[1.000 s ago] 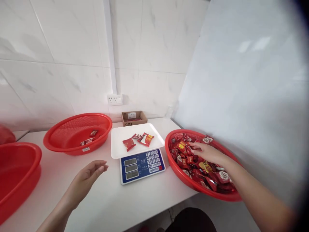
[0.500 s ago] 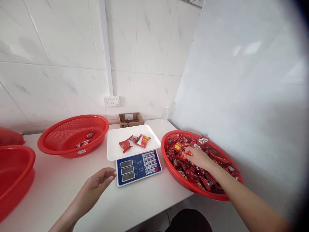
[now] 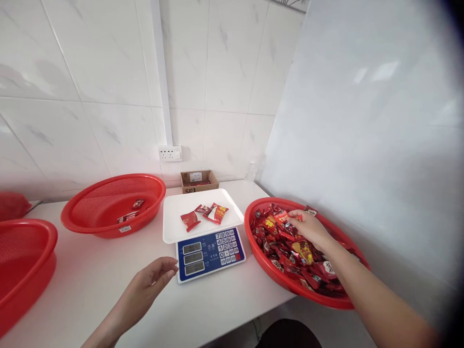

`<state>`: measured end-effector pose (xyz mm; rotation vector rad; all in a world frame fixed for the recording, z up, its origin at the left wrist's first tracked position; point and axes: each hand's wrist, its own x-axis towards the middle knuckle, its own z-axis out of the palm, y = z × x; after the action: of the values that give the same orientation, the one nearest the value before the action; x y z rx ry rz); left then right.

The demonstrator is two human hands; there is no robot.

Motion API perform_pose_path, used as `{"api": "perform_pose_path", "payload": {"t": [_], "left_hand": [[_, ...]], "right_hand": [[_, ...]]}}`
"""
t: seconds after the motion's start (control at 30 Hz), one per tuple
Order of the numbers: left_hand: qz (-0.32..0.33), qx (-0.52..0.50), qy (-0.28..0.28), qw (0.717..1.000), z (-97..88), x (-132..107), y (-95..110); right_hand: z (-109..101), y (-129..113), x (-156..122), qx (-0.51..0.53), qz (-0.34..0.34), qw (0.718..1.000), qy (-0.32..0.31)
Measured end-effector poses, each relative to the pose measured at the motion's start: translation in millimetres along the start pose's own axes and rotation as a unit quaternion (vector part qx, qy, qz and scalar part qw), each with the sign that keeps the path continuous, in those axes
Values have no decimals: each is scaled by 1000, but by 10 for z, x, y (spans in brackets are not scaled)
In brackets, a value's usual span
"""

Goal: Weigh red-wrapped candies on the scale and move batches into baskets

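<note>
My right hand is over the red basket at the right. Its fingers pinch a red packet, partly hidden by the hand, above many small wrapped snack packets. Left of the scale's keypad, my left hand hovers with loosely curved fingers, holding nothing. On the white weighing tray of the digital scale lie several packets, among them a plain red packet and a red-and-yellow packet. The digits on the scale's displays are too blurred to read surely.
A second red basket with a few packets stands left of the scale. Another red basket is cut off at the left edge. Behind the scale, a small cardboard box sits near the wall socket. A white panel rises at the right.
My right hand has shifted up and a little to the right within the basket, uncovering a yellow-and-red packet below it. My left hand stays beside the scale. The view has shifted slightly.
</note>
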<state>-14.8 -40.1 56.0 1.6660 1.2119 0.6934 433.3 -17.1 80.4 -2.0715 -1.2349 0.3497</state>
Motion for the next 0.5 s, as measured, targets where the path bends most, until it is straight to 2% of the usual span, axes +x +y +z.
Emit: {"api": "perform_pose_path", "payload": {"t": [0.13,0.23,0.33,0.43,0.5], "left_hand": [[4,-12,-23,1000,47,-26,12],[15,-35,-37,999,97,-39,0],[24,-51,-39,998,134,-54,-14],[28,-41,-35,998,131,-96,-14],[26,-36,-30,999,99,-143,-21]], "right_hand": [[92,-192,-10,164,48,985,-24],[278,-514,-39,228,17,970,-88],[579,-916,-100,178,-71,971,-140],[934,-1276,-166,63,-137,974,-170],[1133,-1451,-189,-3,-173,965,-196]]}}
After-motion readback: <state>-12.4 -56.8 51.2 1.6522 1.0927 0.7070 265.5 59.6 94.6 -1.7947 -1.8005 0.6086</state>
